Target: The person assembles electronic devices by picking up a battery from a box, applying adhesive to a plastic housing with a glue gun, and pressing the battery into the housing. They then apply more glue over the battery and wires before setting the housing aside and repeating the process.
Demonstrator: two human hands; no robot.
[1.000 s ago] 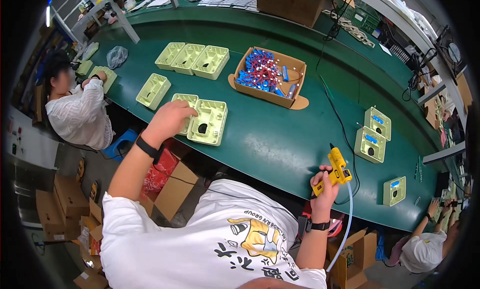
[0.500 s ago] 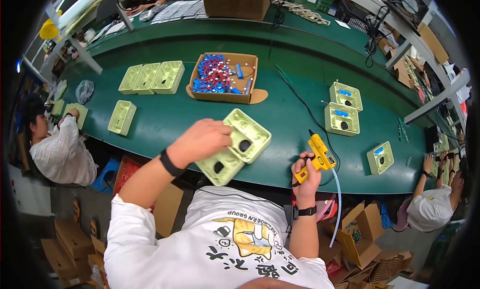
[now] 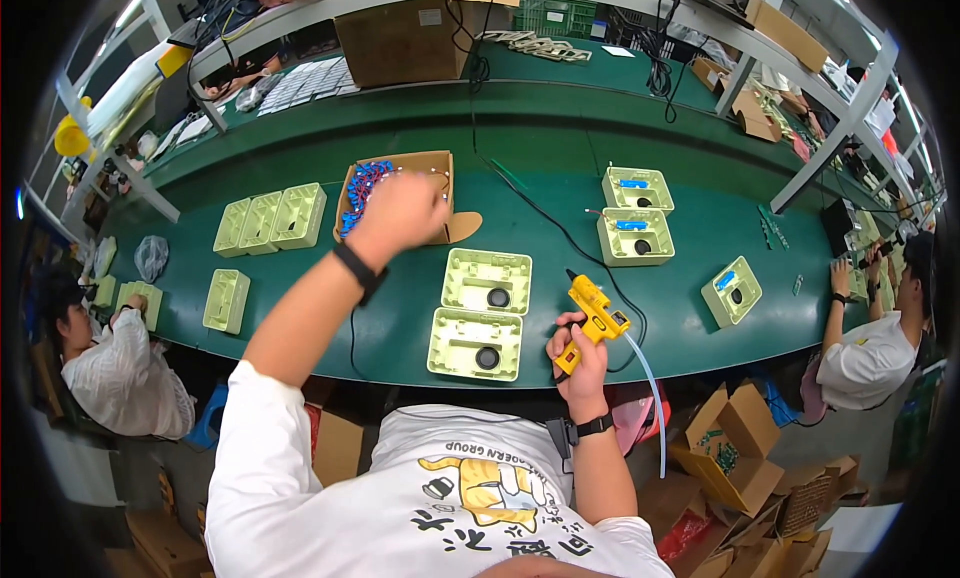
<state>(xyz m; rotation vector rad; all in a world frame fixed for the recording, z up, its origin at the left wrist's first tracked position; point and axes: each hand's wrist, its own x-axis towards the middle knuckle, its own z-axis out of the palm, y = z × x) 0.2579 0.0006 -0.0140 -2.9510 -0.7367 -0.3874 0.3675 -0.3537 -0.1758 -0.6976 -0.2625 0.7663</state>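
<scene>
My right hand [image 3: 580,356] is closed round the handle of a yellow hot glue gun [image 3: 597,318], its nozzle pointing up and left. A long pale glue stick [image 3: 655,408] trails from its back end. My left hand [image 3: 403,216] is over a cardboard box [image 3: 446,168] of blue battery cells with red wires [image 3: 362,190]; its fingers are largely hidden below the hand. In front of me lie two pale green plastic housings, a far one [image 3: 460,283] and a near one [image 3: 450,346], each with a round black part inside.
Two housings with blue cells [image 3: 637,240] stand at the right, and another [image 3: 732,293] lies farther right. Several housings [image 3: 298,218] sit at the left, one [image 3: 227,300] nearer. A black cord [image 3: 560,233] crosses the green bench. Co-workers sit at both sides; open cartons [image 3: 735,448] stand below.
My left hand has gone from the two housings up to the battery box. Those housings now lie straight, one behind the other. The glue gun stays in my right hand; the view has shifted.
</scene>
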